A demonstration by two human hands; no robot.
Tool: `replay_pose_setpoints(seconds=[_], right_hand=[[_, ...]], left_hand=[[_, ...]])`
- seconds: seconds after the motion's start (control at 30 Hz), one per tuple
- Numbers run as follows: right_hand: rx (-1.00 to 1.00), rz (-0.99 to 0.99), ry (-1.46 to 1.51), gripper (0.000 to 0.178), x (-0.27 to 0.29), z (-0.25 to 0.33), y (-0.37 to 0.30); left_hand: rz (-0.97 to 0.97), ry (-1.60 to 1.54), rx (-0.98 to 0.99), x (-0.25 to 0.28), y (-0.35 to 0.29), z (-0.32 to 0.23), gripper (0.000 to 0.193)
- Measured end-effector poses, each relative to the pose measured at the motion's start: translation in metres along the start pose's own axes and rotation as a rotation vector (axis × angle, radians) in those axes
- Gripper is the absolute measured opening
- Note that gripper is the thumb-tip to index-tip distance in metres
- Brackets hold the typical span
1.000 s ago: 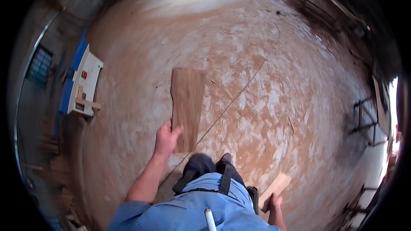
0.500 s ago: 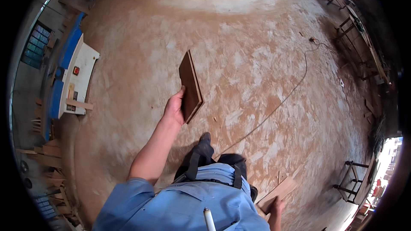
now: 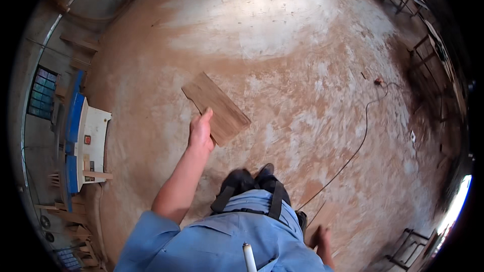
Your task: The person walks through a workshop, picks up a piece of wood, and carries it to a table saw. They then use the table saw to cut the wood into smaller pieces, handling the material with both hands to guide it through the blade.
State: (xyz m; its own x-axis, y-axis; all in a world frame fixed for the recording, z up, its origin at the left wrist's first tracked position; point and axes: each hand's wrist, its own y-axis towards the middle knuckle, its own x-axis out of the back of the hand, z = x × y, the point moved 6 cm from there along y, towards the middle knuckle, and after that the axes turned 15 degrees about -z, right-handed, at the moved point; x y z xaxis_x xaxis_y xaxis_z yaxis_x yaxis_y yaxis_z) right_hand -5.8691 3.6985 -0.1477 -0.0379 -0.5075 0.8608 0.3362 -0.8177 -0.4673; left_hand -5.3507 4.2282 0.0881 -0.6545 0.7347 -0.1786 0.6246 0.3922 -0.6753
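Note:
My left hand [image 3: 201, 131] is closed on the near left edge of a brown wooden board [image 3: 219, 108], its thumb lying on the top face. The board is held above the floor in front of me, broad grained face up, with a small notch in its left edge. Down at my right side, my right hand [image 3: 324, 237] grips a second, paler wooden board [image 3: 327, 214]. That board is blurred and blends with the floor, and part of the hand is hidden by my body.
A blue and white machine [image 3: 93, 138] with a red button stands at the left, wood offcuts [image 3: 80, 236] piled nearer me. A cable [image 3: 353, 156] crosses the dusty floor at right. Dark metal frames [image 3: 408, 247] and workbenches [image 3: 433, 60] line the right side.
The board in my left hand has turned from edge-on to broad face up. My feet have shifted in a step, and the machine and cable sit lower in view. Both hands keep their boards.

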Motion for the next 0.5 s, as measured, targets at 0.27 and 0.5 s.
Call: replay_pose_setpoints(seconds=[0.27, 0.5], right_hand=[[0.193, -0.246, 0.499, 0.043, 0.166, 0.434, 0.267], [-0.058, -0.151, 0.147, 0.052, 0.141, 0.562, 0.338]], left_hand=[[0.083, -0.009, -0.287, -0.281, 0.149, -0.07, 0.023], [0.238, 0.069, -0.24, -0.554, 0.271, -0.128, 0.022]])
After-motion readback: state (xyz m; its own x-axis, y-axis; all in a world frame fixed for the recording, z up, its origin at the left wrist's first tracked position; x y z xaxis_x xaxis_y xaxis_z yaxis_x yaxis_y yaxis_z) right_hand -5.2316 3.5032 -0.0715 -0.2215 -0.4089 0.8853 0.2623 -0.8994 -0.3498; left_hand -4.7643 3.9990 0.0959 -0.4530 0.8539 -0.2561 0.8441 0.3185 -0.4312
